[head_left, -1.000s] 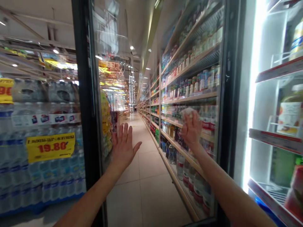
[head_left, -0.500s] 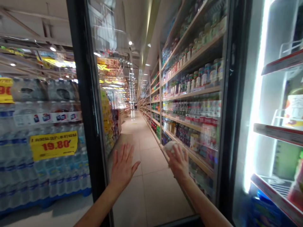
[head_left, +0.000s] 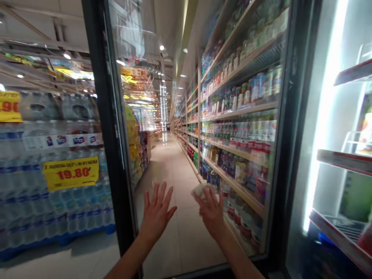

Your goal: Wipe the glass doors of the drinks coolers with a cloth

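Observation:
A glass cooler door [head_left: 158,252] in a black frame stands in front of me, swung out from the cooler. Against its pane my left hand [head_left: 157,213] lies flat, fingers spread, holding nothing. To the right, my right hand [head_left: 212,215] presses a crumpled whitish cloth [head_left: 198,190] to the same glass. Part of the cloth is hidden under the fingers and palm. Bottle-filled shelves and a long aisle appear in or through the pane; I cannot tell reflection from view.
Packs of bottled water [head_left: 75,201] are stacked on a blue pallet at the left, with a yellow price sign [head_left: 71,174]. On the right, lit cooler shelves [head_left: 343,161] with red-edged price rails hold drinks. The door's black frame [head_left: 101,97] rises beside the water packs.
My right hand has slid the cloth slightly down and left across the glass. My left hand sits a little lower and further right in view. The camera view has shifted slightly.

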### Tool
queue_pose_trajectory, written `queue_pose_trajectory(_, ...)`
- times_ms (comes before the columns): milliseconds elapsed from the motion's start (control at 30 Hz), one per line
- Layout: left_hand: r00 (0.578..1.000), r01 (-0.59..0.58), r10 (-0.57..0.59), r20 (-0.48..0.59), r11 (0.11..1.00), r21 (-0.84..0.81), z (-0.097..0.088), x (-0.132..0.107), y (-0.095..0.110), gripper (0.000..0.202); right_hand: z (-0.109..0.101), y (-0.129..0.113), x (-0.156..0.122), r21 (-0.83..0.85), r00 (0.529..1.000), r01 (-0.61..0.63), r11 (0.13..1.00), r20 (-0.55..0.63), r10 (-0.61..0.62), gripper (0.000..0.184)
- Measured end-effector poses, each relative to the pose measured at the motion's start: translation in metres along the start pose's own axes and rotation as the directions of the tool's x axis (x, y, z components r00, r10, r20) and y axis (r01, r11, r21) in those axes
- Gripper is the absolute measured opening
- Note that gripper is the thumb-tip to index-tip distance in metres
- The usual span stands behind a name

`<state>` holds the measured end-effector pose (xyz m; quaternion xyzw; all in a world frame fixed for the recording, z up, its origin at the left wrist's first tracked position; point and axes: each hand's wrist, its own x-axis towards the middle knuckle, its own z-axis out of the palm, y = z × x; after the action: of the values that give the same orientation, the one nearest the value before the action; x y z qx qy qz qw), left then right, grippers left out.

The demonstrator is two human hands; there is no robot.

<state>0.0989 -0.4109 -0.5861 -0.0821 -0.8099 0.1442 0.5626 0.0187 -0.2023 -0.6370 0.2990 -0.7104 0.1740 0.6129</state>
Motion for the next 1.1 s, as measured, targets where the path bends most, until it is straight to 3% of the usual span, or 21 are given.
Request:
queue_pose_trajectory(67,1.000,0.018,-0.018,0.010,1.000,-0.009,0.001,-0.004,0.004,0.054,-0.012,0.042,-0.007,-0.097,0.983,-0.175,0.980,-0.066,0.170,0.058)
queue_pose_trajectory(100,1.000,0.029,-0.029,0.011,0.999,-0.012,0.001,-0.005,0.006,0.052,-0.016,0.059,-0.008,-0.130,0.952,-0.293,0.947,-0.128,0.277,0.059)
queue_pose_trajectory(167,0.999,0.047,-0.047,0.012,0.999,-0.006,0.002,-0.007,0.011,0.050,-0.020,0.074,-0.006,-0.147,0.870,-0.471,0.870,-0.240,0.430,0.060)
queue_pose_trajectory(200,0.999,0.049,-0.049,0.010,0.999,0.003,0.002,-0.007,0.012,0.050,-0.019,0.069,-0.004,-0.137,0.845,-0.510,0.849,-0.264,0.465,0.060)
queue_pose_trajectory(267,0.999,0.038,-0.039,0.011,0.999,0.020,0.001,-0.007,0.013,0.049,-0.012,0.042,0.001,-0.106,0.877,-0.458,0.883,-0.218,0.428,0.060)
queue_pose_trajectory(367,1.000,0.015,-0.016,0.012,0.999,0.030,-0.001,-0.007,0.011,0.049,0.000,-0.002,0.005,0.000,0.985,-0.172,0.985,-0.032,0.172,0.059)
queue_pose_trajectory(400,1.000,0.013,-0.013,0.012,0.999,0.030,-0.001,-0.007,0.010,0.049,0.001,-0.006,0.004,0.031,0.996,-0.092,0.995,-0.004,0.092,0.059)
queue_pose_trajectory(467,1.000,0.009,-0.009,0.011,1.000,0.025,-0.001,-0.007,0.009,0.050,-0.003,0.010,0.000,0.025,0.999,-0.035,0.999,0.004,0.035,0.057)
queue_pose_trajectory(533,1.000,0.012,-0.013,0.011,1.000,0.018,0.000,-0.008,0.009,0.052,-0.013,0.050,-0.005,-0.056,0.990,-0.138,0.989,-0.026,0.137,0.053)
queue_pose_trajectory(567,1.000,0.015,-0.015,0.013,1.000,0.012,0.001,-0.008,0.009,0.053,-0.019,0.072,-0.006,-0.101,0.968,-0.247,0.964,-0.070,0.241,0.050)
queue_pose_trajectory(633,0.999,0.035,-0.035,0.005,0.999,-0.011,0.003,-0.009,0.011,0.054,-0.027,0.105,-0.004,-0.155,0.867,-0.487,0.859,-0.206,0.454,0.048)
queue_pose_trajectory(667,0.999,0.051,-0.051,-0.004,0.998,-0.030,0.003,-0.009,0.012,0.054,-0.028,0.110,-0.002,-0.159,0.819,-0.559,0.813,-0.257,0.513,0.048)
queue_pose_trajectory(700,0.998,0.066,-0.066,-0.014,0.997,-0.052,0.003,-0.009,0.013,0.053,-0.027,0.106,0.001,-0.159,0.803,-0.580,0.799,-0.275,0.529,0.048)
queue_pose_trajectory(733,0.996,0.080,-0.082,-0.023,0.994,-0.073,0.003,-0.008,0.014,0.053,-0.024,0.095,0.004,-0.156,0.823,-0.551,0.820,-0.264,0.503,0.047)
queue_pose_trajectory(767,0.995,0.089,-0.092,-0.030,0.992,-0.088,0.002,-0.007,0.014,0.052,-0.019,0.077,0.007,-0.150,0.873,-0.471,0.869,-0.218,0.436,0.047)
queue_pose_trajectory(833,0.996,0.085,-0.088,-0.032,0.992,-0.091,0.000,-0.006,0.015,0.050,-0.009,0.033,0.010,-0.098,0.973,-0.220,0.971,-0.095,0.211,0.048)
queue_pose_trajectory(900,0.996,0.079,-0.082,-0.029,0.993,-0.085,-0.002,-0.005,0.015,0.048,-0.003,0.000,0.013,-0.005,1.000,0.031,1.000,-0.003,-0.031,0.050)
queue_pose_trajectory(967,0.996,0.088,-0.090,-0.019,0.992,-0.090,-0.002,-0.005,0.015,0.049,-0.003,-0.003,0.016,0.038,0.990,0.135,0.990,0.032,-0.136,0.050)
queue_pose_trajectory(1033,0.994,0.103,-0.105,-0.011,0.989,-0.109,-0.001,-0.007,0.014,0.051,-0.010,0.027,0.022,-0.021,1.000,0.023,1.000,-0.005,-0.023,0.046)
queue_pose_trajectory(1100,0.994,0.107,-0.109,-0.013,0.987,-0.122,0.001,-0.009,0.014,0.052,-0.020,0.073,0.034,-0.105,0.964,-0.252,0.962,-0.115,0.240,0.044)
